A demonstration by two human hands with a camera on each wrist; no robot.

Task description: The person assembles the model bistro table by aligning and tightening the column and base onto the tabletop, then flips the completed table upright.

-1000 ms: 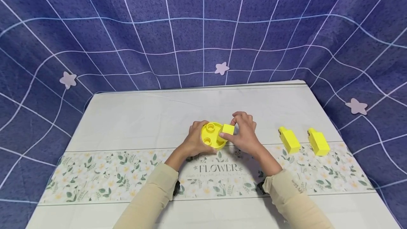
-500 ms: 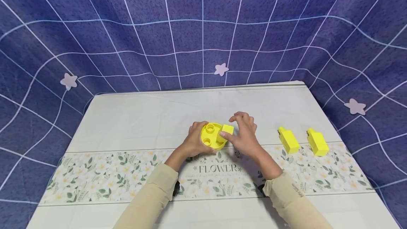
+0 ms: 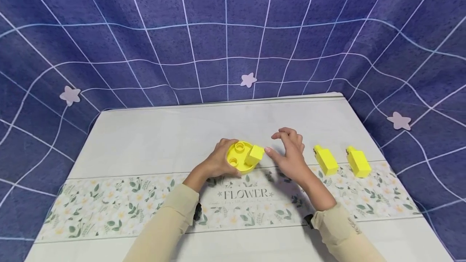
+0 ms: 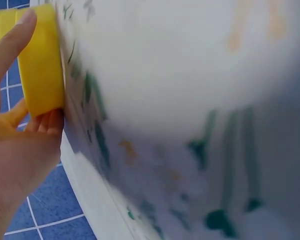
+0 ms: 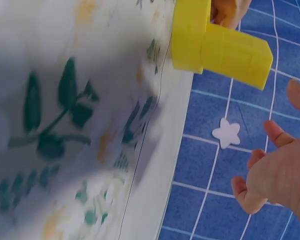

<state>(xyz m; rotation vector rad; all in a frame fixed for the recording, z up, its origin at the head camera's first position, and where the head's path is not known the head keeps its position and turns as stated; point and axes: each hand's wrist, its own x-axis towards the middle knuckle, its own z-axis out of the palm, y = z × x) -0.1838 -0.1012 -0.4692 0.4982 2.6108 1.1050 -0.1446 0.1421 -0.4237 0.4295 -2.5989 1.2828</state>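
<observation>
The yellow base (image 3: 241, 157) (block (image 3: 255, 154) set on it) is gripped by the left hand (image 3: 219, 161); the right hand (image 3: 291, 157) is held apart, fingers loosely bent.

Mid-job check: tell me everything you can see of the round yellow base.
The round base is smooth, bright yellow and plastic-looking: a shallow disc with a raised rim. Two hollow round sockets show on its left side; a yellow block stands from its right side, though I can't tell how firmly it is seated. It looks flat on the tablecloth, beyond the printed lettering. The left grip holds it by its left edge; the right grip does not touch it.
</observation>
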